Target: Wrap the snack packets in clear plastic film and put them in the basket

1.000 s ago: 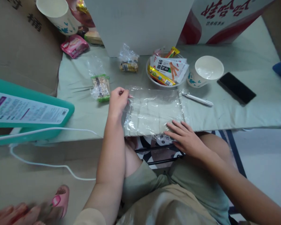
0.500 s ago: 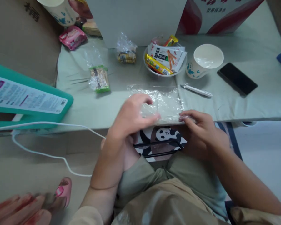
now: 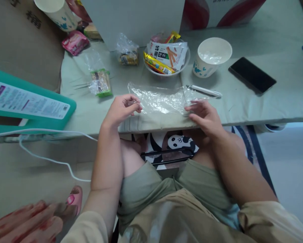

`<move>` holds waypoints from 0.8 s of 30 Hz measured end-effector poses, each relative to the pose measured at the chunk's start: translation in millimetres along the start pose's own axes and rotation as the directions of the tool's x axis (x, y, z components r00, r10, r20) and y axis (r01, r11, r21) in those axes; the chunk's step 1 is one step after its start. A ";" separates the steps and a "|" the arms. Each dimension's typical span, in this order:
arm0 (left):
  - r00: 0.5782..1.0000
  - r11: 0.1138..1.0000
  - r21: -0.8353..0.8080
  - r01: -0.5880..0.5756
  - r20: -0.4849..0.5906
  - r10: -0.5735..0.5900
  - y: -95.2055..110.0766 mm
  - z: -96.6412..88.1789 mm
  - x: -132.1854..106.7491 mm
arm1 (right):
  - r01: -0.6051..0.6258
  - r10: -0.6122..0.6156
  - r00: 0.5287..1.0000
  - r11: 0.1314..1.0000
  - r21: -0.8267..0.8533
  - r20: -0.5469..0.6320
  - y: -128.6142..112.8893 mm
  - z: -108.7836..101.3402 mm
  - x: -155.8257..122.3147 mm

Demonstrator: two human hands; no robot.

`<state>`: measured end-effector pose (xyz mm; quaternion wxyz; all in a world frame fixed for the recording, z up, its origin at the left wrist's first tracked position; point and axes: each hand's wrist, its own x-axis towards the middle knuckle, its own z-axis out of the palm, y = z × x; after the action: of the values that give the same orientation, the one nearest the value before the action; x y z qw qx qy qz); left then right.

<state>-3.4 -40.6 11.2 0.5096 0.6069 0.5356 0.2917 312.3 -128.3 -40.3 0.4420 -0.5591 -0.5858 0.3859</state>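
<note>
A clear plastic bag (image 3: 161, 99) lies crumpled near the front edge of the pale green table (image 3: 254, 108). My left hand (image 3: 121, 109) pinches the bag's left end, fingers curled. At the bag's right end, my right hand (image 3: 204, 114) holds the plastic between thumb and fingers. Both hands rest on the table just above my lap.
Behind the bag stand a white bowl of snack packets (image 3: 166, 57), a paper cup (image 3: 212, 57), a white pen (image 3: 204, 90) and a black phone (image 3: 252, 75). Wrapped snacks (image 3: 99, 81) lie at the left. A teal box (image 3: 27, 104) and white cable (image 3: 52, 158) sit left.
The bag lay flat under my spread hands. It has been gathered up toward the table's middle, and both hands now grip its two ends.
</note>
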 end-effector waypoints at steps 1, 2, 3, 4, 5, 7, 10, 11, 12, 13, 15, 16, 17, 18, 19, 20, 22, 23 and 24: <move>1.000 1.000 -0.007 -0.030 -0.009 0.030 -2.2 1.5 1.7 | -0.032 0.035 0.997 0.999 0.037 -0.075 0.1 3.0 2.5; 0.998 0.998 -0.010 -0.058 -0.027 0.058 -4.8 2.9 3.3 | -0.056 0.069 0.985 0.995 0.082 -0.156 0.1 5.6 5.5; 0.995 0.997 -0.007 -0.082 -0.054 0.082 -7.8 4.2 4.8 | -0.067 0.097 0.967 0.989 0.134 -0.234 0.1 7.6 8.7; 0.991 0.995 0.003 -0.099 -0.087 0.099 -10.9 5.3 6.3 | -0.065 0.121 0.946 0.980 0.190 -0.300 0.3 8.9 11.9; 0.988 0.994 0.014 -0.106 -0.107 0.107 -13.9 6.2 7.7 | -0.059 0.146 0.925 0.967 0.246 -0.351 0.4 9.5 15.1; 0.992 0.994 0.035 -0.100 -0.071 0.103 -18.9 7.7 10.0 | -0.064 0.203 0.889 0.943 0.328 -0.410 0.7 9.2 21.0; 0.996 0.995 0.048 -0.090 0.016 0.090 -23.3 10.6 13.4 | -0.099 0.257 0.856 0.933 0.347 -0.448 0.0 7.3 27.6; 0.995 0.995 0.035 -0.099 -0.010 0.099 -23.8 11.8 14.8 | -0.112 0.265 0.850 0.935 0.336 -0.456 -0.6 6.9 29.0; 0.991 0.993 0.003 -0.116 -0.070 0.116 -23.8 13.2 16.4 | -0.124 0.268 0.846 0.940 0.317 -0.462 -1.3 6.7 30.1; 0.981 0.990 -0.050 -0.134 -0.145 0.126 -23.1 14.8 18.2 | -0.138 0.268 0.843 0.946 0.294 -0.466 -2.1 6.7 30.7; 0.962 0.971 -0.193 -0.143 -0.257 0.090 -19.8 18.1 21.9 | -0.169 0.268 0.843 0.955 0.245 -0.467 -3.9 7.4 31.2; 0.959 0.957 -0.262 -0.123 -0.280 0.046 -17.5 19.8 23.5 | -0.181 0.267 0.843 0.958 0.222 -0.467 -4.9 8.1 31.1; 0.958 0.945 -0.313 -0.089 -0.286 -0.005 -14.9 21.4 24.9 | -0.190 0.265 0.843 0.961 0.201 -0.468 -5.9 8.9 30.8; 0.957 0.939 -0.341 -0.052 -0.284 -0.050 -12.3 22.8 26.0 | -0.198 0.261 0.845 0.964 0.179 -0.468 -6.8 9.9 30.5; 0.954 0.939 -0.343 -0.024 -0.290 -0.082 -10.0 23.9 26.7 | -0.205 0.255 0.847 0.966 0.155 -0.467 -7.6 10.8 30.2; 0.948 0.946 -0.323 -0.008 -0.304 -0.096 -8.2 24.7 27.2 | -0.211 0.246 0.850 0.969 0.126 -0.465 -8.2 11.7 29.8; 0.936 0.972 -0.234 0.017 -0.338 -0.098 -6.7 24.6 27.3 | -0.226 0.223 0.859 0.973 0.050 -0.460 -8.8 13.2 28.9; 0.931 0.984 -0.176 0.042 -0.350 -0.102 -7.2 23.7 26.9 | -0.234 0.210 0.863 0.972 0.006 -0.460 -8.8 13.6 28.4; 0.927 0.991 -0.115 0.075 -0.359 -0.112 -8.5 22.1 26.4 | -0.242 0.197 0.865 0.969 -0.039 -0.461 -8.6 13.9 27.8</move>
<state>20.3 -23.2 -8.7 0.4443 0.4900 0.6341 0.4006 296.8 -100.7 -34.1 0.4923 -0.7171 -0.4166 0.2642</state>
